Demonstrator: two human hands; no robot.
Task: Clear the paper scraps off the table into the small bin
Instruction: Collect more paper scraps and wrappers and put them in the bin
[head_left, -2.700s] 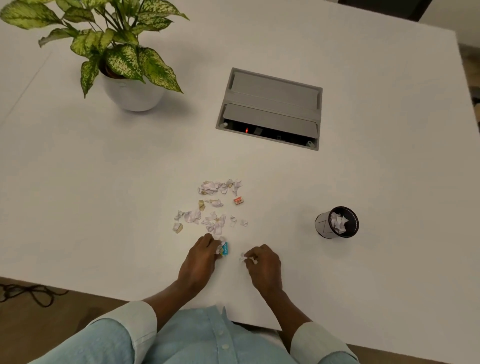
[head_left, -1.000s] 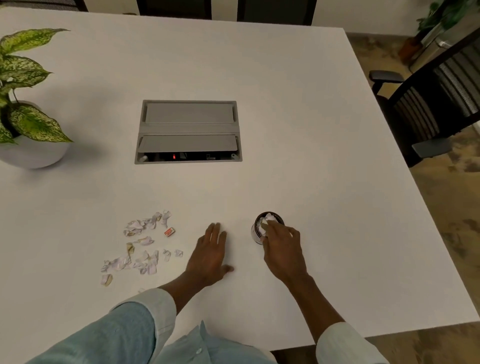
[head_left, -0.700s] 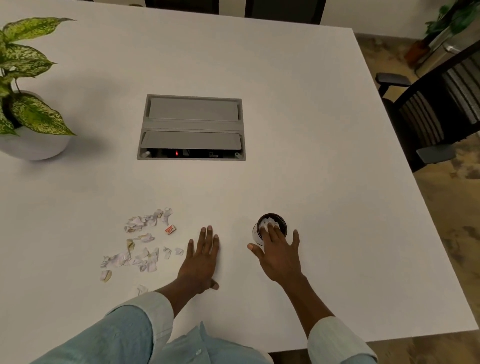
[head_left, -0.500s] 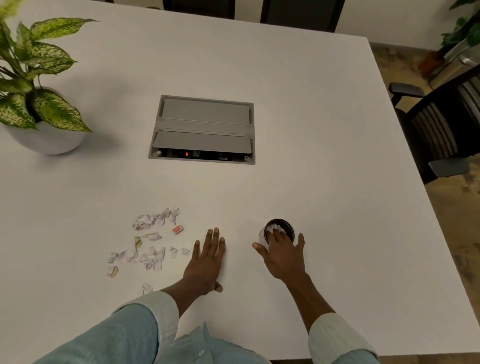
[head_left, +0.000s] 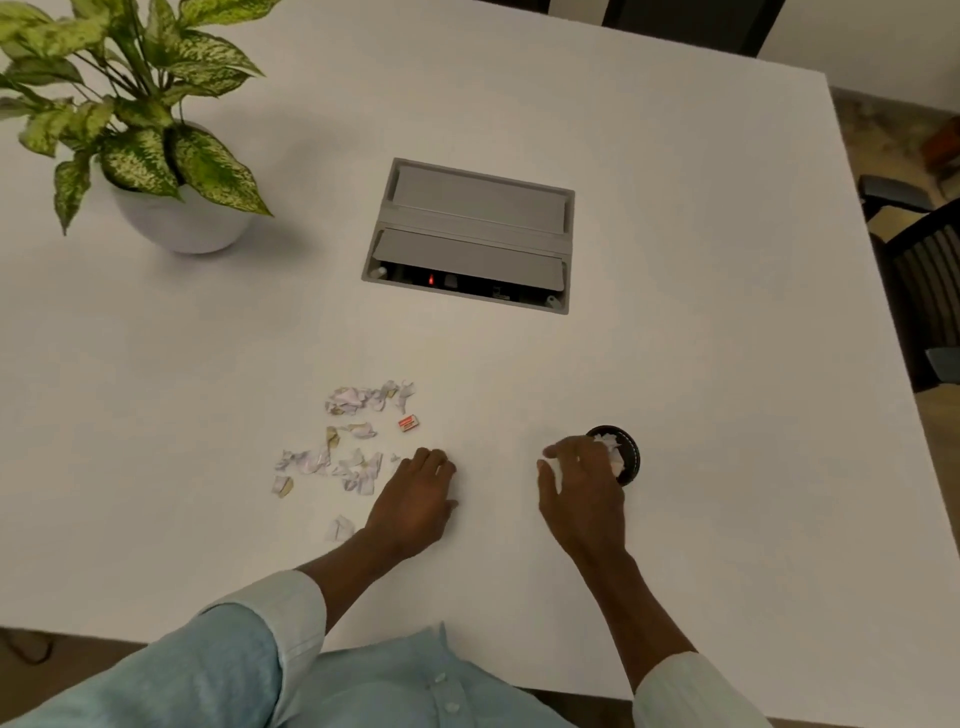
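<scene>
Crumpled white paper scraps (head_left: 347, 447) lie scattered on the white worktop (head_left: 675, 338) beside our left hand (head_left: 415, 501), fingers curled, holding nothing. Our right hand (head_left: 584, 491), fingers loosely spread, covers the small round black bin (head_left: 629, 454) holding scraps.

Potted plant (head_left: 130, 119) with speckled green leaves in a round white pot near the far left corner of the white bench (head_left: 675, 260), grey cable box (head_left: 470, 236) recessed mid-bench showing a red light, dark slatted chair (head_left: 919, 260) past the right edge
</scene>
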